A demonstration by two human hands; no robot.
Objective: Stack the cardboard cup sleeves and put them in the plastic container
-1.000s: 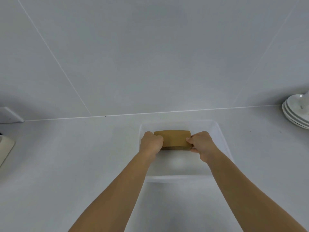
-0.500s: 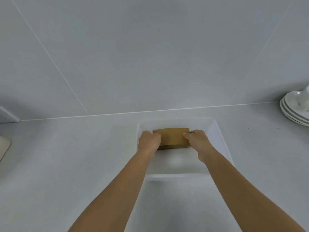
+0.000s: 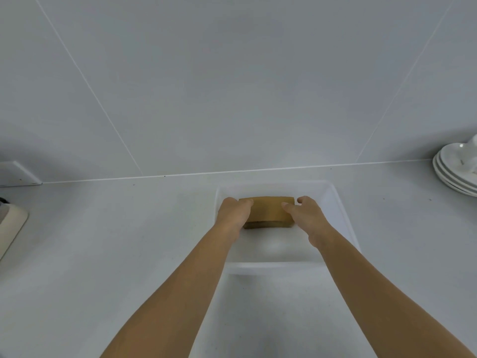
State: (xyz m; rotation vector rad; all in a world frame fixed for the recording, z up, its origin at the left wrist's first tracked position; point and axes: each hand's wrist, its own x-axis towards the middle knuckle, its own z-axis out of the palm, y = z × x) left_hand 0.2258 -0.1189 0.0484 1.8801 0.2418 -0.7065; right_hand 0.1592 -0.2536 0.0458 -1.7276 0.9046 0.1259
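A stack of brown cardboard cup sleeves [image 3: 268, 211] lies flat inside the translucent white plastic container [image 3: 340, 218], in its far half. My left hand [image 3: 233, 213] wraps the stack's left end, thumb on top. At the right end my right hand [image 3: 308, 217] has its thumb resting on the top sleeve and its fingers spread past the far right corner. The stack's two ends are hidden by the hands. Whether the stack rests on the container floor I cannot tell for certain; a dark edge shows under its near side.
The container sits on a white counter against a white tiled wall. Stacked white plates [image 3: 454, 169] stand at the far right. A white wall box [image 3: 15, 174] and a cream object [image 3: 10, 228] are at the left edge.
The stack has stayed between both hands in the container. My right thumb has slid from the stack's end onto its top, and the right fingers have spread.
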